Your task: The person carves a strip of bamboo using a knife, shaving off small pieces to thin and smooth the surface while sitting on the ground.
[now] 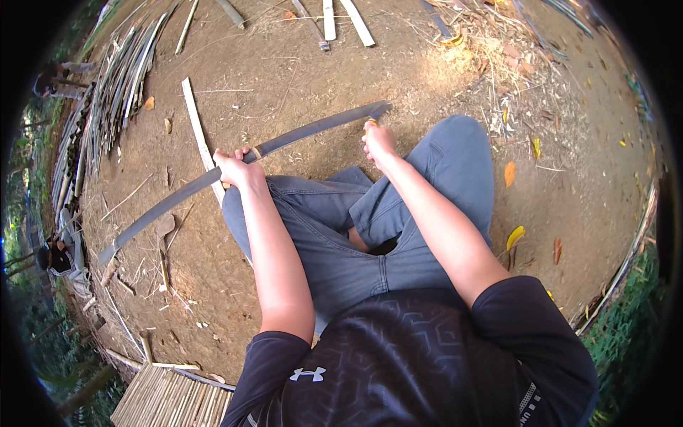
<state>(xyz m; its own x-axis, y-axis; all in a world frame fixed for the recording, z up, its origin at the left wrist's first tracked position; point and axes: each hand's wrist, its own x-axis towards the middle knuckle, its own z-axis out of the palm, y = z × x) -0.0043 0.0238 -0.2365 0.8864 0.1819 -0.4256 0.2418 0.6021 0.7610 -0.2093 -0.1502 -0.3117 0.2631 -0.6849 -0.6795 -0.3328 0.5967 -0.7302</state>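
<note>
A long, dark grey-brown strip [313, 129], which looks like split bamboo with a pale joint, crosses slantwise in front of my bent legs. My left hand [238, 168] is closed around it beside that joint, above my left knee. Toward its far right end, my right hand [380, 142] is closed on a small tool [371, 123] with a yellowish part. A dark, blade-like piece shows above my fingers against the strip's end; its full shape is hidden. A pale flat strip [196, 117] lies on the ground, running under my left hand toward the knee.
Many long thin strips [121, 92] are piled at the far left, with people [60, 256] near that side. A slatted bamboo platform [171, 400] stands at the lower left. A paddle-shaped piece [165, 226] lies left of my knee. Shavings [459, 64] litter the far right.
</note>
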